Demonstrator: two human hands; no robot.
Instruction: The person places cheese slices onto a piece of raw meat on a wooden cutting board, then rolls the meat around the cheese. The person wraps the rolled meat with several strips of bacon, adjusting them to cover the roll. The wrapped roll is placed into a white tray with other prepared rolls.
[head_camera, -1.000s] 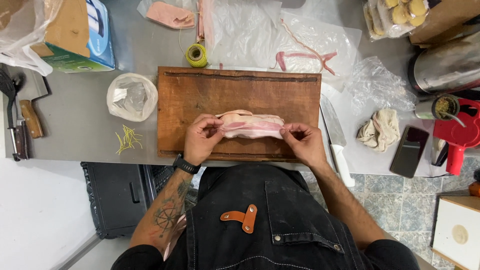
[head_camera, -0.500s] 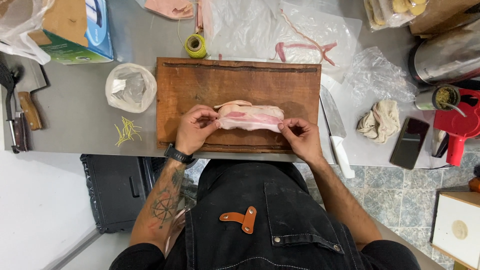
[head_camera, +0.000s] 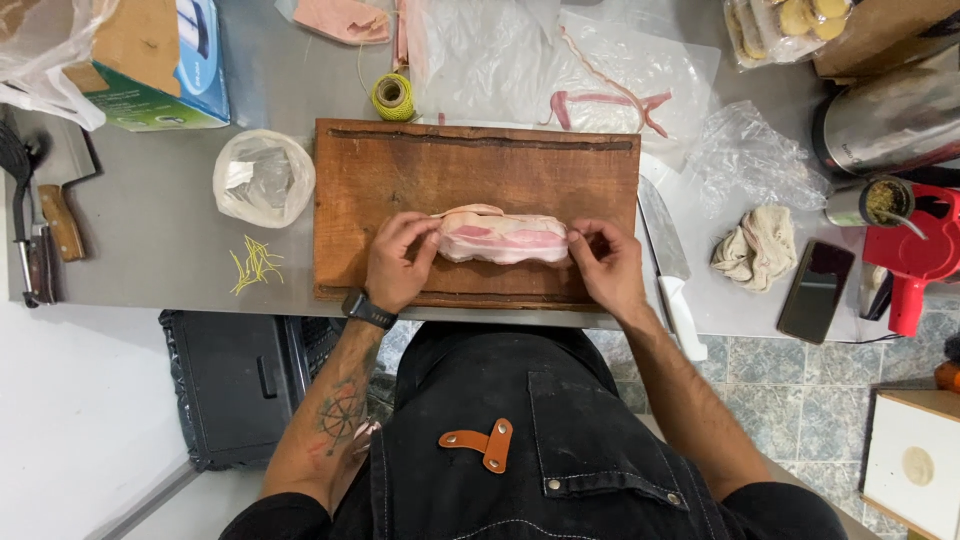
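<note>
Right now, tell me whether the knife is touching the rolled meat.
Apart. The head view shows the knife lying off the cutting board's right edge, while the rolled meat sits on the board.

This was a working kitchen. A steel counter (head_camera: 150, 230) bore a wooden board (head_camera: 480, 165), a knife (head_camera: 668, 262), twine (head_camera: 393, 96) and a kettle (head_camera: 885, 115) far right, above tiled floor (head_camera: 790, 385).

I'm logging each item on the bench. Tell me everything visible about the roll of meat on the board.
The meat roll is a short, plump log of raw meat, pale pink streaked with white fat and darker red bands. It lies lengthwise across the near half of the wooden cutting board. The left hand pinches one end and the right hand the other. A thin flap sticks out at its upper left.
</note>
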